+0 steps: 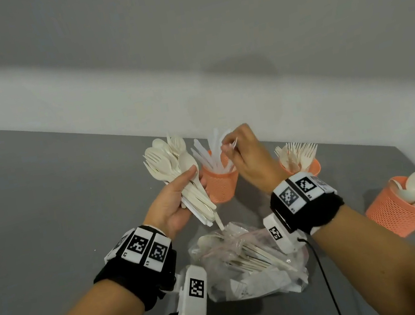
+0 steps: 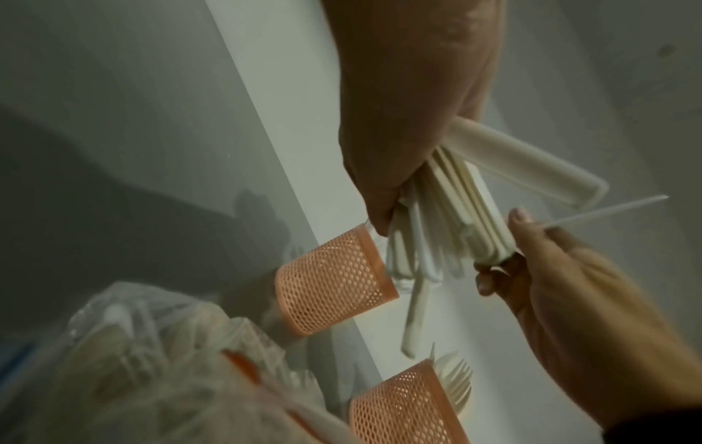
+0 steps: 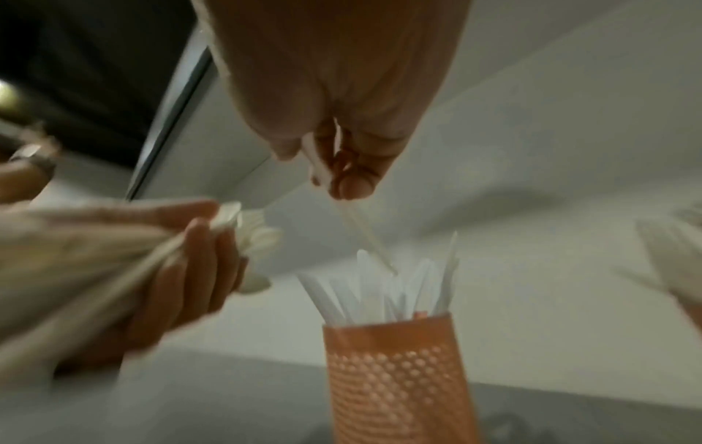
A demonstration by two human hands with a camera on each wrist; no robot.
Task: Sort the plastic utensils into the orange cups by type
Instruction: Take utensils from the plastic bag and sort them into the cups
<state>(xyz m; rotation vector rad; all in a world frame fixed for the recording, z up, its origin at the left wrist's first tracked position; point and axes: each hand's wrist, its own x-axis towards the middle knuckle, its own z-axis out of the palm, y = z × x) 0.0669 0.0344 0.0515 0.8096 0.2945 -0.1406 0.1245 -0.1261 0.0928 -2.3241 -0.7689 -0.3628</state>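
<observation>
My left hand (image 1: 191, 187) grips a bundle of cream forks and spoons (image 1: 169, 163), heads up and fanned, left of the middle orange mesh cup (image 1: 221, 186). That cup holds several white knives (image 1: 211, 154). My right hand (image 1: 231, 149) hovers just above it and pinches one thin white knife (image 3: 364, 234) by its handle, tip down over the knives in the cup (image 3: 399, 375). The left wrist view shows the same knife (image 2: 607, 210) sticking out past the right hand's fingers (image 2: 520, 222). A second orange cup (image 1: 312, 167) holds forks; a third (image 1: 399, 210) holds spoons.
A crumpled clear plastic bag (image 1: 251, 260) with more utensils lies on the grey table (image 1: 43, 198) between my forearms. A white wall runs behind the cups. Cables hang from both wrist cameras.
</observation>
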